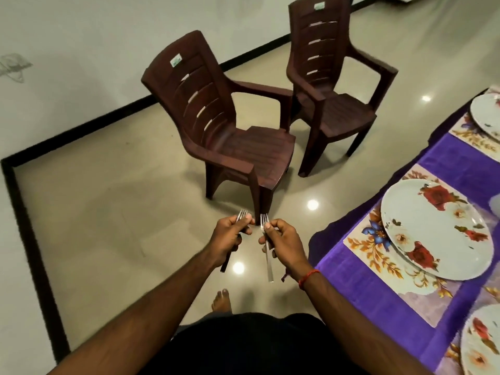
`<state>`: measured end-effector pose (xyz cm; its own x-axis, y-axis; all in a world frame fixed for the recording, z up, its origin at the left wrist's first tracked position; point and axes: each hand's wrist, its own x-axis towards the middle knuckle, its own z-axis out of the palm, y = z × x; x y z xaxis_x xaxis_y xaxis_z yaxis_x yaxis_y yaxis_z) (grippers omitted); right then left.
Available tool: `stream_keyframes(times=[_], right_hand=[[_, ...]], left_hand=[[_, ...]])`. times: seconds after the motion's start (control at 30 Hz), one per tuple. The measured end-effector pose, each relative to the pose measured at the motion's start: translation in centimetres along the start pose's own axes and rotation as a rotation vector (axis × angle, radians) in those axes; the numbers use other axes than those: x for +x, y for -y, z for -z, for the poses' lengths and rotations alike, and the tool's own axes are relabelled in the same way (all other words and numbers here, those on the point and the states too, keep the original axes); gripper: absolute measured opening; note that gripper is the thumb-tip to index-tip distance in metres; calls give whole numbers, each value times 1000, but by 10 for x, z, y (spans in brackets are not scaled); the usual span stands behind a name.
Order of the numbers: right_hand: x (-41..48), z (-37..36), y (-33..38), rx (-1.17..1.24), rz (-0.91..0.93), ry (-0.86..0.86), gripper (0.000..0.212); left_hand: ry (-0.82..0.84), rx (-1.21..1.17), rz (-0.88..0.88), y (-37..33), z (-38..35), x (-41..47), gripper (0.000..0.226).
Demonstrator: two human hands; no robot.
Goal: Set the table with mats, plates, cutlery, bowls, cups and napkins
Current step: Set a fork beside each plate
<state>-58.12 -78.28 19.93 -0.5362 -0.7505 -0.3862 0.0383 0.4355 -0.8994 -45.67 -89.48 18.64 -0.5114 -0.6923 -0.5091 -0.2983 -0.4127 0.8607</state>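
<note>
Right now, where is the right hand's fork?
In the head view, low centre: the right hand pinches the fork tines-up over the floor, beside the left hand with a second fork, before the nearer brown chair, left of the purple tablecloth.

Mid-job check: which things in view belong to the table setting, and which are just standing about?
For the job: left fork in left hand; right fork in right hand; middle plate on floral mat; far plate; near plate.
Just about: near chair; far chair.
</note>
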Motion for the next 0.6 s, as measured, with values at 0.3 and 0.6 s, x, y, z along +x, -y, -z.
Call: stream_keyframes(times=[0.3, 0.6], right_hand=[[31, -1, 19, 67, 0, -252, 17], [73, 58, 14, 88, -68, -387, 10]], left_hand=[[288, 88, -15, -54, -12, 65, 21], [448, 258, 0, -97, -86, 140, 23]])
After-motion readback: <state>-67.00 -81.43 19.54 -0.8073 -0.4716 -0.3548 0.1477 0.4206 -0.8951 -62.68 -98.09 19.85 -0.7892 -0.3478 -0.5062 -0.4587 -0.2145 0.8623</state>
